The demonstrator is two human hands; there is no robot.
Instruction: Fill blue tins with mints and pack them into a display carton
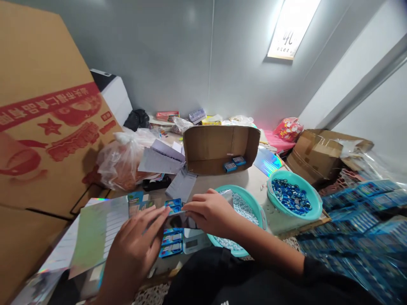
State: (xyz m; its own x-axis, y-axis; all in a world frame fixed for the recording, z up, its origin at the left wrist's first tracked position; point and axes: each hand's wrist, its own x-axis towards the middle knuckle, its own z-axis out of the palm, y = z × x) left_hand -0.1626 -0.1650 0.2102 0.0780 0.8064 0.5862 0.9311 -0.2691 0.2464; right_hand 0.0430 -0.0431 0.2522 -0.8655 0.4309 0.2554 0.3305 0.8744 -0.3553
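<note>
A thin, glossy, silver-grey sheet (177,220) is stretched between my two hands over the table. Its left end is pinched by my left hand (138,239), thumb below and fingers on top. My right hand (210,212) grips the other end, fingers curled together. Just beyond the sheet lies a small blue package (173,205) with a clear window. Nearer my body are several similar blue packages (171,243), partly covered by the sheet and left hand. A pale plastic tray (192,245) sits beside them. Behind my right forearm is a turquoise basin (235,190) of small white pieces.
A second turquoise basin (313,186) holds dark blue glassy pieces. An open cardboard box (219,144) contains two small blue boxes (234,164). A large carton (47,106) rises at left near loose papers (98,233). Stacked blue packages (352,228) fill the right side.
</note>
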